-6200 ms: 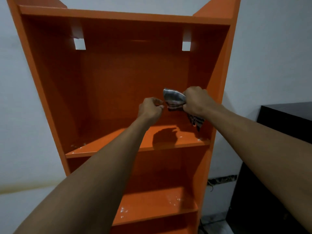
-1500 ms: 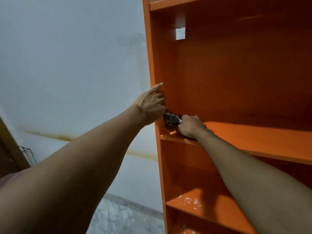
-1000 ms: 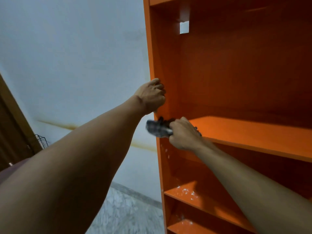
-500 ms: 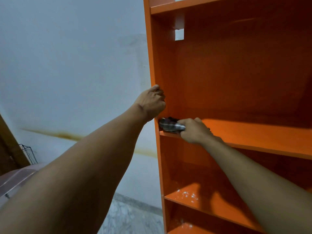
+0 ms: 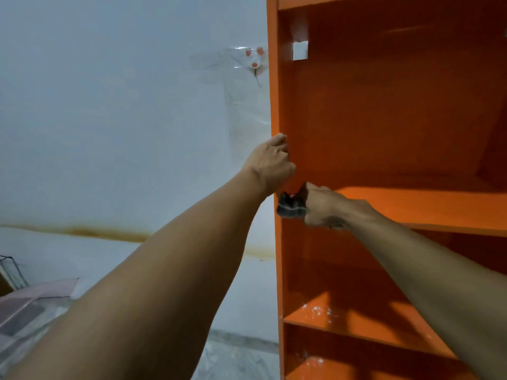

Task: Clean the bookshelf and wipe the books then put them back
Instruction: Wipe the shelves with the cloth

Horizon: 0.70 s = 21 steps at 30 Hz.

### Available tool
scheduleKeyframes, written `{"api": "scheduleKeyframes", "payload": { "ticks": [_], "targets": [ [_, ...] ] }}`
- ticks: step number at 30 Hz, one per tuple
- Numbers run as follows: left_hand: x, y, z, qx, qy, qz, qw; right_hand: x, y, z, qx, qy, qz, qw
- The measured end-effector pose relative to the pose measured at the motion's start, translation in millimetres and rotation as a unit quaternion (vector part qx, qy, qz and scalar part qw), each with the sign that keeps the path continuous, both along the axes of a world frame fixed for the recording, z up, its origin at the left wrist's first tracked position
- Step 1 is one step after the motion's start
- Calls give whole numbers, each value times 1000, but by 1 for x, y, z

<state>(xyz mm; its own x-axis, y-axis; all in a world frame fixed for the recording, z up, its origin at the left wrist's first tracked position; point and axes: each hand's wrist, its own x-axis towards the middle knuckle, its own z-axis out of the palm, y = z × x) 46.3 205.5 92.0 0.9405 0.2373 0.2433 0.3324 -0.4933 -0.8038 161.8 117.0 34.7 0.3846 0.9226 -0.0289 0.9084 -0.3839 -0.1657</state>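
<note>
An orange bookshelf (image 5: 384, 111) fills the right half of the view, and no books stand on its shelves. My left hand (image 5: 270, 164) is closed around the front edge of its left side panel. My right hand (image 5: 322, 205) grips a crumpled grey striped cloth (image 5: 290, 208), pressed at the left front corner of the middle shelf (image 5: 428, 208). The cloth sits just below my left hand. White specks lie on the lower shelf (image 5: 356, 322).
A white wall (image 5: 123, 119) with a brown stain line runs along the left. A small hook with orange dots (image 5: 253, 60) is stuck on it beside the shelf. A clear plastic-covered object (image 5: 30, 305) lies at the lower left on the pale floor.
My right hand with the cloth has shifted slightly left and forward to the shelf's front corner. My left hand stays on the side panel's edge. The camera has moved closer.
</note>
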Motion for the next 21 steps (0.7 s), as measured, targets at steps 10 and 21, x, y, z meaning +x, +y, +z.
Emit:
{"api": "scheduleKeyframes", "payload": {
  "ticks": [10,21],
  "targets": [
    [-9,-12,-7,-27,-2,6,1000,-46,-65,-52,101,71,49,991],
    [-9,-13,-25,-80,-27,2,996,-31,-33,-54,116,-182,7,976]
  ]
}}
